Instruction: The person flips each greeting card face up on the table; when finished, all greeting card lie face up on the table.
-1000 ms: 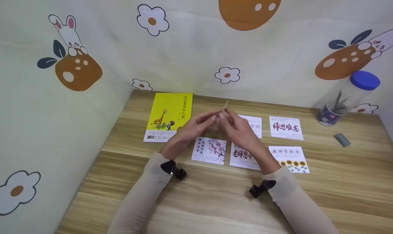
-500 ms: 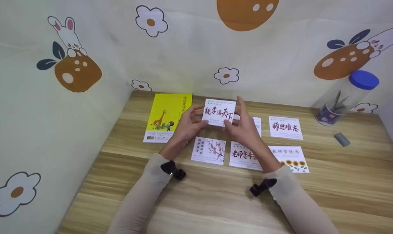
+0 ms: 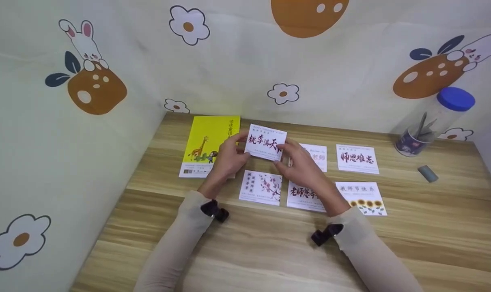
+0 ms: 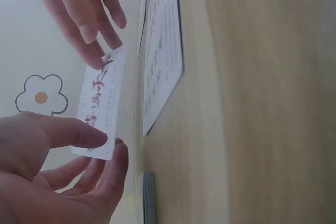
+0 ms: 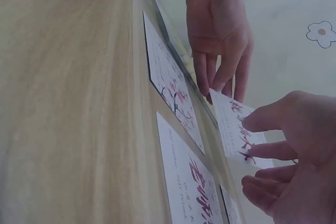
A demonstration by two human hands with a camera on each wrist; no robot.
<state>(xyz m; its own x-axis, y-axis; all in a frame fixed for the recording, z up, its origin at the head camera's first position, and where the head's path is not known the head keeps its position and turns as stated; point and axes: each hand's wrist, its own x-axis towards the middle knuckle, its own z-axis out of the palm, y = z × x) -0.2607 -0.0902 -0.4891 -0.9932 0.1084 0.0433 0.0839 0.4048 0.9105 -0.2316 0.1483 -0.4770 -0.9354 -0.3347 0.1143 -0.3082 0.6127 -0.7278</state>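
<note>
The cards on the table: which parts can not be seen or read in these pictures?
- Held card: last character hidden by right hand, head view.
- Card behind: left half covered by that hand.
- Small print: too small everywhere.
- Wrist views: cards edge-on, blurred.
- Left hand covers the yellow book corner.

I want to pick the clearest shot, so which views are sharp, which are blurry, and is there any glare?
Head view: even, soft light, no glare; the held card between the left hand and right hand is fairly legible; edges bow from the wide lens. Left wrist view: turned sideways, the near fingers soft, the background washed out. Right wrist view: also sideways, the wooden table blurred, card print smeared.
</note>
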